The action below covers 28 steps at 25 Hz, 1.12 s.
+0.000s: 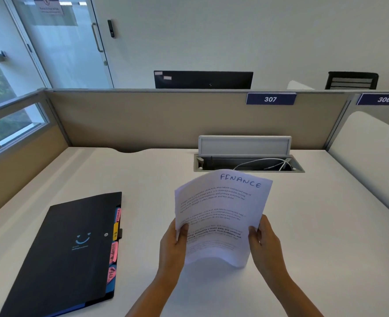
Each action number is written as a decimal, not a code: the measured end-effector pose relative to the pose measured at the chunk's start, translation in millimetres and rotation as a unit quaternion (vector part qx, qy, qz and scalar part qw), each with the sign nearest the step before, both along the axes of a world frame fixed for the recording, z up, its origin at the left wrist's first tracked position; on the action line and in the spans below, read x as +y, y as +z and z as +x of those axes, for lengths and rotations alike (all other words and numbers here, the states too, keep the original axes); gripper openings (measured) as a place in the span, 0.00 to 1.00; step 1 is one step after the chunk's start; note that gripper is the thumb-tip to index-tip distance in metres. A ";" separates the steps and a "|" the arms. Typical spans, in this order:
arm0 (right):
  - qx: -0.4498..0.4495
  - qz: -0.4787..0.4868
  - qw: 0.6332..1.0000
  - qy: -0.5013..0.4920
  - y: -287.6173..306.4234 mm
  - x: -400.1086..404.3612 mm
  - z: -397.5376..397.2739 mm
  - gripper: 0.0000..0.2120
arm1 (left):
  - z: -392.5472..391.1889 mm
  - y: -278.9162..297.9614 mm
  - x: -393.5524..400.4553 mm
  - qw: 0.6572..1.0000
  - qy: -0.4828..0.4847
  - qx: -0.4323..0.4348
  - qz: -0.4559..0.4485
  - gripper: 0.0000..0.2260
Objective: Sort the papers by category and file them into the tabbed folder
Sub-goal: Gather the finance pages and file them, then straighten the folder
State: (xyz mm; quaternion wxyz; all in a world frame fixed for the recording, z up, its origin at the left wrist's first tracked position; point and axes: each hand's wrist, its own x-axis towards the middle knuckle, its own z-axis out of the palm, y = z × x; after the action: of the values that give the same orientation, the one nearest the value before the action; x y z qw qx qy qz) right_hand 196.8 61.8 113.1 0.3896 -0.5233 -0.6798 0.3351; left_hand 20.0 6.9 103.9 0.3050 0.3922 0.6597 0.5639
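Frame centre: left hand [174, 244] and right hand [263, 242] grip papers [221, 216] headed FINANCE; next, open closed tabbed folder [67, 252], lower left.

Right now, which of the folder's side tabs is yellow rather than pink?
The yellow tab, second from the far end of the black folder. The Finance tab beyond it and the Admin tab nearer you are pink.
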 end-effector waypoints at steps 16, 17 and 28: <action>-0.115 -0.138 0.978 0.105 -81.1 1.8 27.9 0.19 | -6.4 -77.4 -20.3 0.976 -0.020 0.049 -0.213 0.13; -0.117 -0.138 0.978 0.102 -80.1 2.9 27.8 0.19 | -7.9 -76.0 -19.9 0.976 -0.020 0.054 -0.208 0.14; 0.050 -0.401 0.906 0.127 -80.0 1.4 -2.1 0.12 | -69.8 -55.8 -44.9 0.980 0.080 0.083 -0.161 0.08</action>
State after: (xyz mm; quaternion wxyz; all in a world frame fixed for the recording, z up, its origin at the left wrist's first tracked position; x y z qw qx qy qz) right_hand 194.7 63.2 33.1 0.1349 -0.5269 -0.5287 0.6517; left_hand -49.8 -38.0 48.2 0.2622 0.3289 0.7945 0.4381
